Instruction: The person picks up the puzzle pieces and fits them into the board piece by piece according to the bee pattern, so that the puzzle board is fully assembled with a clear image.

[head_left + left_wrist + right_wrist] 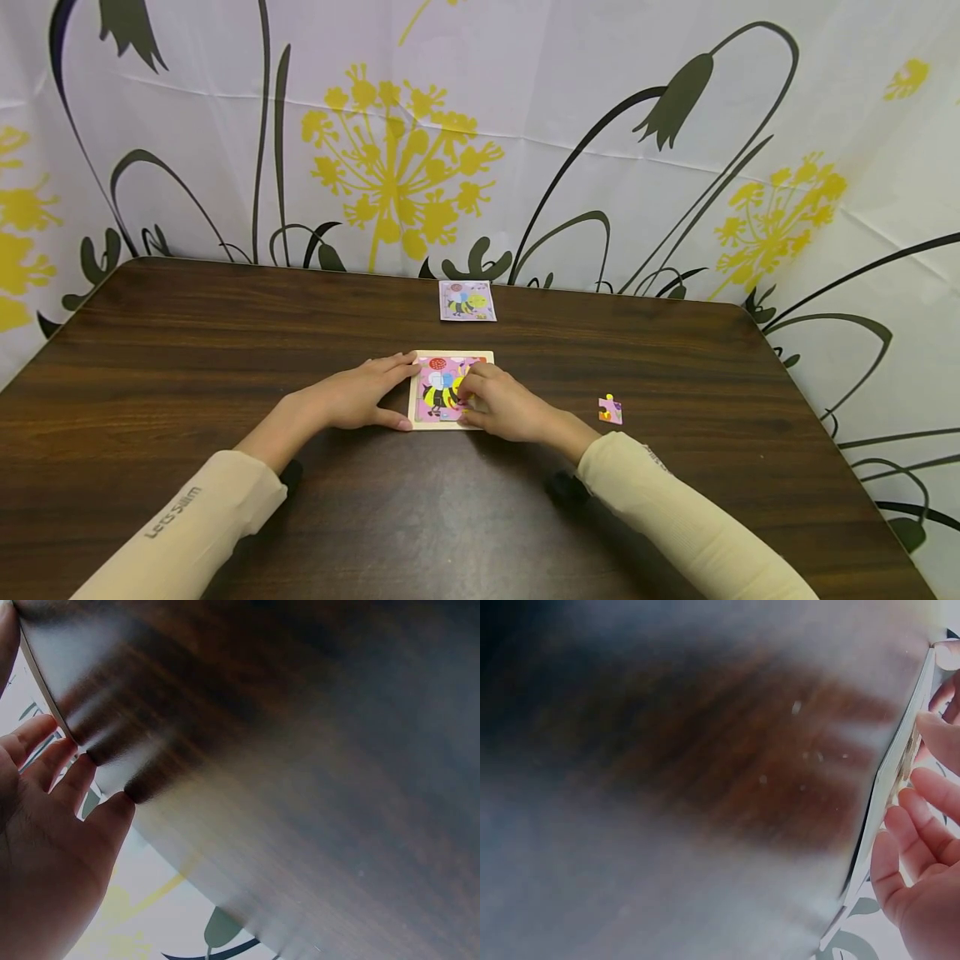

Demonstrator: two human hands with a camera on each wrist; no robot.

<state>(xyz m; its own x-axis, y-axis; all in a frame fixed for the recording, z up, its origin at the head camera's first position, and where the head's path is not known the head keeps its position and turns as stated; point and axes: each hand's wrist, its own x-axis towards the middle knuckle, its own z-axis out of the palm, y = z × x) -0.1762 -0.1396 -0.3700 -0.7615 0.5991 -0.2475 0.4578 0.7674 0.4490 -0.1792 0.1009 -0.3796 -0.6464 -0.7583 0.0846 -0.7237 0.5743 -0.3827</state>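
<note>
A square jigsaw puzzle (pixel 431 408) with a bee picture and a pale wooden frame lies on the table. My left hand (pixel 352 395) rests against its left side, fingers extended at the upper edge and thumb at the lower corner. In the left wrist view the fingers of the left hand (pixel 60 825) are straight and spread. My right hand (pixel 504 404) bends over the puzzle's right part, pinching a puzzle piece that its fingers mostly hide. In the right wrist view the right hand (pixel 930 877) has its thumb and fingertips close over the frame (pixel 885 780).
One loose puzzle piece (pixel 611 410), pink with yellow, lies to the right of the right hand. Beyond the puzzle, a square bee picture card (pixel 467 301) sits near the back edge of the dark wooden table (pixel 225 333). A flower-patterned curtain (pixel 570 100) hangs behind.
</note>
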